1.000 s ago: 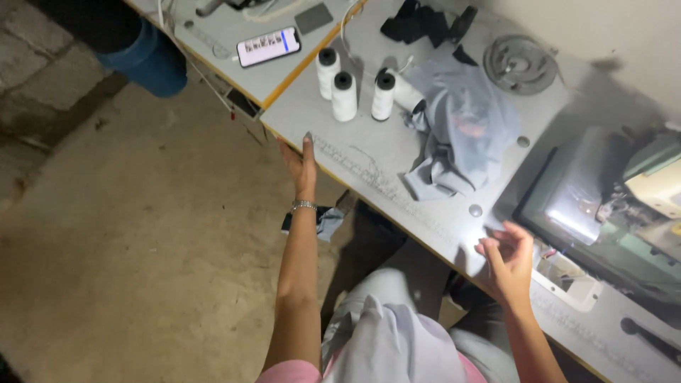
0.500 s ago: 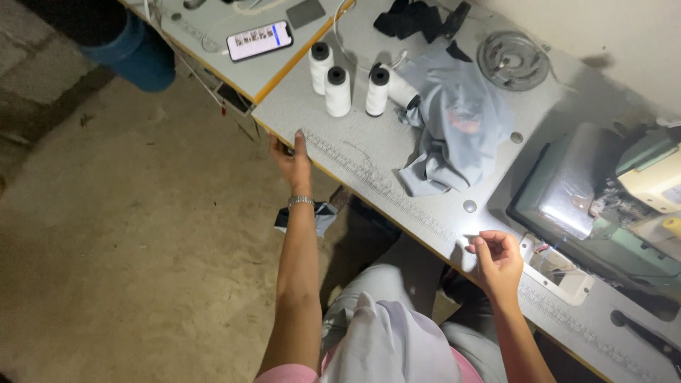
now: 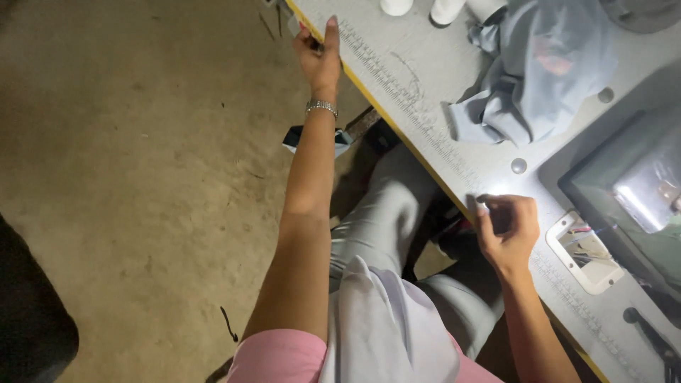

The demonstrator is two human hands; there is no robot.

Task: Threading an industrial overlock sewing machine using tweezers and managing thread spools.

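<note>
Grey table (image 3: 440, 106) | left hand (image 3: 320, 60) grips edge | right hand (image 3: 507, 227) curled, perhaps pinching something small

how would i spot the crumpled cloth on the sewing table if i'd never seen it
Start at the grey sewing table with the yellow front edge. Near its back, right of the white thread spools, lies the crumpled cloth. It is the only soft, wrinkled blue-grey heap there.
</note>
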